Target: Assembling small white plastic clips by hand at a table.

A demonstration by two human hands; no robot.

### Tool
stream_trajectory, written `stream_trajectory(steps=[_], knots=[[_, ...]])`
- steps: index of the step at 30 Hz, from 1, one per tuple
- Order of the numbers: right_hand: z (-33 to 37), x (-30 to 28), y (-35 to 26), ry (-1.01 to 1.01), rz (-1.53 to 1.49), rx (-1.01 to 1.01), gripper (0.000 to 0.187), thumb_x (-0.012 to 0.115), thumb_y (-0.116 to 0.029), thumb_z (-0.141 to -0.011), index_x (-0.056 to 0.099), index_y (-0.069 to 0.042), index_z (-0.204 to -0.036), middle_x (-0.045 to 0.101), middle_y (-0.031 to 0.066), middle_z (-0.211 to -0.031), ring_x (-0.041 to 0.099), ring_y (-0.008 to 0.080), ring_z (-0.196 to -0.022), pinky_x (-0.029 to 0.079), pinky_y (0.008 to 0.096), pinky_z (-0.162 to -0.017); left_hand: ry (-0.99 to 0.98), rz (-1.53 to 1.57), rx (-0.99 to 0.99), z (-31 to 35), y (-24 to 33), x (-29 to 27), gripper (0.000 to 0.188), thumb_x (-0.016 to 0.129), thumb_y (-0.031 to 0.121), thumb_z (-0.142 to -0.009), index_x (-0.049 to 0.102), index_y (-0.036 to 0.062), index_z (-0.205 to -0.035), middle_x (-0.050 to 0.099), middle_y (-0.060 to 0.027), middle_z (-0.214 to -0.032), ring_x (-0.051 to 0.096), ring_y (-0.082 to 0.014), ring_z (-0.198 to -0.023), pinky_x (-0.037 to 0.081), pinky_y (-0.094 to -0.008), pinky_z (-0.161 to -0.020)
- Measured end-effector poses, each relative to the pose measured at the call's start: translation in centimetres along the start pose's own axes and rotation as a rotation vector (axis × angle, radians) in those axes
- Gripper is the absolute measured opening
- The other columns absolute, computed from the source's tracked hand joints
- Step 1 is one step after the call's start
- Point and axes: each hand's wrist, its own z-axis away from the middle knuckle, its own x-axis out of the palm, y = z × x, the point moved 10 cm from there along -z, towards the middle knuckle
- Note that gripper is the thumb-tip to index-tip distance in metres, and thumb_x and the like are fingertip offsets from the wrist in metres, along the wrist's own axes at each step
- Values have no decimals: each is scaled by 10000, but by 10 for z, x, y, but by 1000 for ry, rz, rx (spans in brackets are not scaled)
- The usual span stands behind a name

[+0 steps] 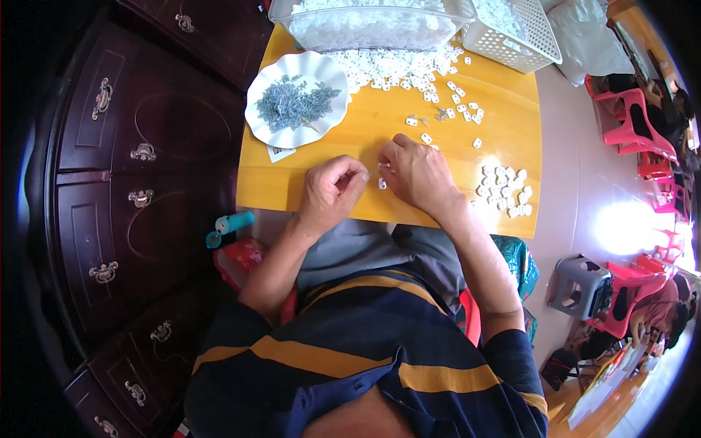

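Close to the table's near edge, my left hand [334, 191] is closed, thumb and forefinger pinched together at a tip too small to read. Facing it, my right hand [418, 171] has its fingers curled down in a pinch; what they hold is mostly hidden. A small white two-hole plastic piece [382, 183] shows just below the right fingertips. More such white pieces [426, 138] lie beyond my right hand, with a few loose metal pins [441, 114] among them. A scalloped white plate [255, 120] heaped with grey metal pins [296, 102] stands beyond my left hand.
A clear bin [372, 33] full of white pieces stands at the far edge, spilled pieces before it. Beside it is a white perforated basket [511, 51]. A cluster of white pieces [502, 191] lies at the right. Dark drawers [146, 146] flank the left; stools [635, 120] stand right.
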Motion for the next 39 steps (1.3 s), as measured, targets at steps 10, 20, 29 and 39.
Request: stream_trajectory(steps=[10,20,29,39], knots=[[-1,6,-3,7,-65,10,100,660,-169,-799,672,-90,-859,684,113,-869,695,344,-806,562,460,-713,1,-48,2,2,3,3,62,675,26,-899,640,-16,-873,617,-55,-691,561,-107,-570,452,-269,-540],[28,-25,-4,154,-630,33,59,640,-105,-911,616,-53,-922,626,35,-780,633,146,-660,483,301,-585,-34,29,-28,1,8,6,56,673,24,-914,644,-18,-890,620,-40,-701,569,-77,-602,458,-249,-554],[110,38,33,155,-1523,506,88,552,-140,-1051,610,-83,-1018,522,-46,-750,476,50,-623,420,218,-574,-206,93,63,8,41,46,54,674,35,-923,650,-5,-895,633,-40,-766,570,-83,-656,463,-246,-594],[133,52,50,271,-1779,504,114,614,-13,-968,680,-12,-1061,681,20,-864,620,91,-712,513,235,-662,-280,69,101,15,54,78,31,671,20,-903,649,6,-886,642,-64,-779,612,-126,-668,480,-264,-595]])
